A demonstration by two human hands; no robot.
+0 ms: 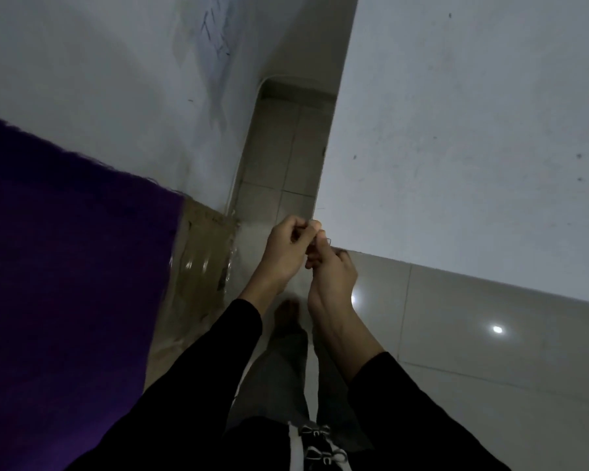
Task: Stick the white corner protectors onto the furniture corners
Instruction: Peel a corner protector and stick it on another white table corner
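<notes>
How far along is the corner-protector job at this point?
Done: no fitted protector shows. In hand: the left hand and right hand pinch a small pale piece at the near corner of the white tabletop; whether it is stuck cannot be told. Left: pressing it on, then other corners.

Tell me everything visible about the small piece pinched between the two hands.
The protector is a small, pale piece, partly see-through, with a thin dark outline. It is too small to make out its exact shape. The left hand and the right hand both pinch it with their fingertips. It is held right at the near corner of the white tabletop. Whether it already touches that corner cannot be told.
</notes>
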